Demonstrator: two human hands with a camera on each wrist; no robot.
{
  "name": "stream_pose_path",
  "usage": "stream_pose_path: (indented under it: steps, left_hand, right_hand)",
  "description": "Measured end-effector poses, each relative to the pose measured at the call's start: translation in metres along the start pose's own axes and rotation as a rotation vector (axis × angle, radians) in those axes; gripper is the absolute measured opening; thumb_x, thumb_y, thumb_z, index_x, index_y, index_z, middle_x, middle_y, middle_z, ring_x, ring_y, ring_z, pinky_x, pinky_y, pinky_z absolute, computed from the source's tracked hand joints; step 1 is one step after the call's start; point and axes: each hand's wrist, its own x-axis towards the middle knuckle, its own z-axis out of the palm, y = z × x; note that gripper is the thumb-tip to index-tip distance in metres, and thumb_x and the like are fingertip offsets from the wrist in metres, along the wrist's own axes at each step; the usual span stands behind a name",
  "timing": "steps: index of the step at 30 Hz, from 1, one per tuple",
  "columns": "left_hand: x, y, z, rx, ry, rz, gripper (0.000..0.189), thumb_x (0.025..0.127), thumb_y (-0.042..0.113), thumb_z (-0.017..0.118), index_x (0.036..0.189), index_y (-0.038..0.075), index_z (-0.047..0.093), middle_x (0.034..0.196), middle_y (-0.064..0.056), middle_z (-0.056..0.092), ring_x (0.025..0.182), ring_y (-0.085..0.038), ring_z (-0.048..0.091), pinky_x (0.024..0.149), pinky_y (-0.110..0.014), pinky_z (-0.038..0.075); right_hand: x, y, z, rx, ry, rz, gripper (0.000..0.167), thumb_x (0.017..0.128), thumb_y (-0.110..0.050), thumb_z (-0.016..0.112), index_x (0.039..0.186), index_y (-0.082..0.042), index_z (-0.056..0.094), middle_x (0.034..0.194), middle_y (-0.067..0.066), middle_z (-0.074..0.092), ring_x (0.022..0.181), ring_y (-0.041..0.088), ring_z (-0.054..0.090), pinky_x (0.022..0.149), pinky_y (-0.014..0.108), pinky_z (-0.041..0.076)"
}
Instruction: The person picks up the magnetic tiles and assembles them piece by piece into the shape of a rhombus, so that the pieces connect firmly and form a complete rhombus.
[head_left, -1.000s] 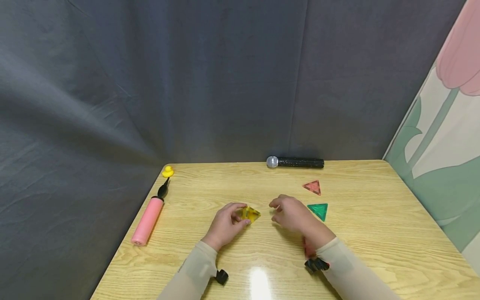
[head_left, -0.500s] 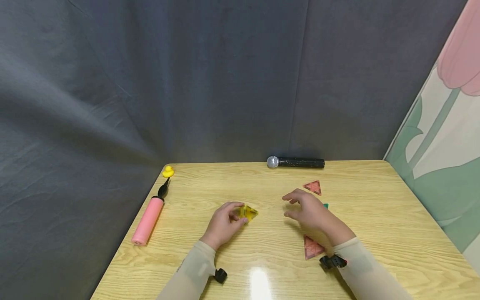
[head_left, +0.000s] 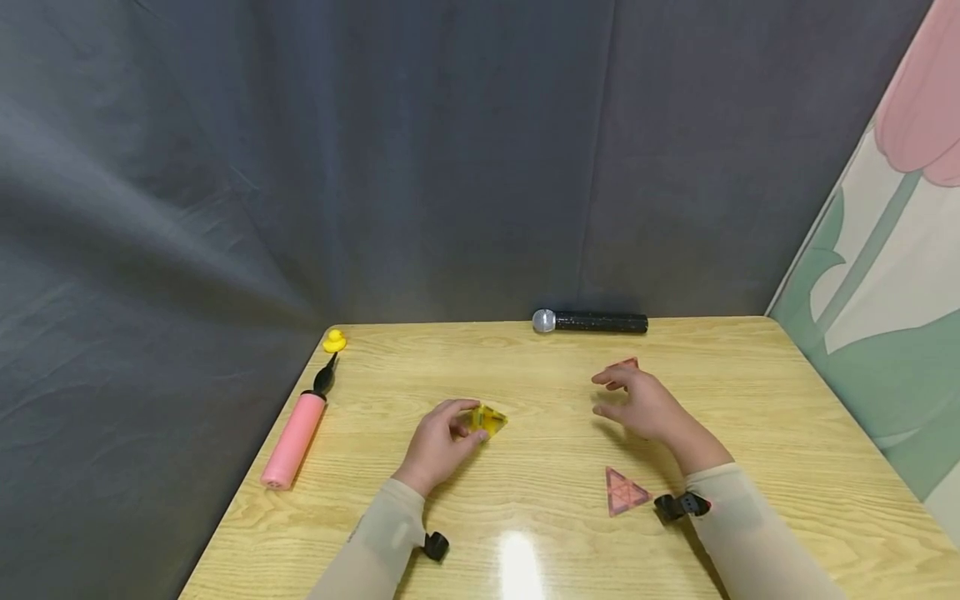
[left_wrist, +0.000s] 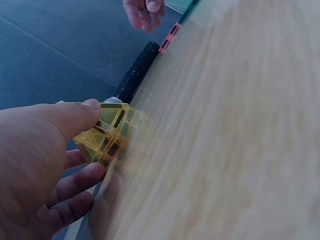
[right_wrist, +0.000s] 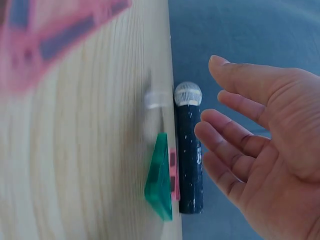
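Observation:
My left hand (head_left: 437, 446) pinches a yellow see-through shape of magnetic tiles (head_left: 489, 421) between thumb and fingers, low over the table. Its slanted faces and framed edges show in the left wrist view; the fingers cover part of it. To the right, my right hand (head_left: 647, 406) hovers above the table, fingers loosely spread and holding nothing. Beneath it, hidden in the head view, lies a green triangular tile (right_wrist: 159, 182). Just beyond those fingers a red triangular tile (head_left: 628, 362) is partly covered. Another red triangular tile (head_left: 624, 493) lies nearer, left of the right wrist.
A black microphone (head_left: 600, 322) with a silver head lies along the table's back edge. On the left side are a pink hand pump (head_left: 296, 440) with a black nozzle and a small yellow rubber duck (head_left: 334, 340). A dark curtain (head_left: 450, 167) hangs behind the table (head_left: 525, 375).
My right hand has drawn away from the yellow tiles, moving right over the green tile and uncovering the near red one. The left hand has shifted slightly left, still holding the yellow tiles.

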Motion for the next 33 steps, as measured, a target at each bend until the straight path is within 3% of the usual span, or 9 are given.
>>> stream_pose_path:
  steps: [5,10,18,33]
  left_hand:
    - [0.0,-0.003,-0.003,0.011,0.013,-0.021,0.052,0.093,0.036,0.082,0.141,0.026,0.065,0.126,0.011,0.063,0.087,-0.004,0.064,0.077,-0.028,0.056]
    - [0.0,-0.005,-0.006,0.017,0.025,-0.035,0.052,0.093,0.036,0.082,0.141,0.027,0.064,0.128,0.01,0.063,0.087,-0.004,0.064,0.076,-0.028,0.056]
    - [0.001,-0.012,-0.011,0.035,0.059,-0.045,0.05,0.092,0.036,0.083,0.139,0.03,0.065,0.122,0.01,0.064,0.086,-0.005,0.063,0.074,-0.029,0.056]
    - [0.002,-0.023,-0.017,0.006,0.089,-0.046,0.05,0.092,0.035,0.084,0.138,0.03,0.066,0.123,0.012,0.064,0.085,-0.006,0.063,0.073,-0.029,0.056]
  right_hand:
    - [-0.001,0.009,-0.007,-0.007,0.0,0.015,0.05,0.094,-0.016,0.082,0.138,-0.002,0.064,0.143,0.019,0.056,0.125,0.044,0.057,0.101,0.061,0.05]
    - [-0.002,0.019,-0.013,0.001,0.008,0.017,0.051,0.093,-0.013,0.081,0.139,0.0,0.063,0.14,0.019,0.057,0.126,0.047,0.057,0.102,0.062,0.049]
    - [-0.005,0.035,-0.023,0.005,0.011,0.091,0.054,0.094,-0.017,0.081,0.142,-0.001,0.063,0.132,0.021,0.06,0.125,0.045,0.056,0.103,0.068,0.045]
    - [-0.009,0.052,-0.027,0.052,0.0,0.13,0.054,0.092,-0.02,0.084,0.137,0.002,0.064,0.134,0.024,0.06,0.127,0.048,0.054,0.105,0.066,0.045]
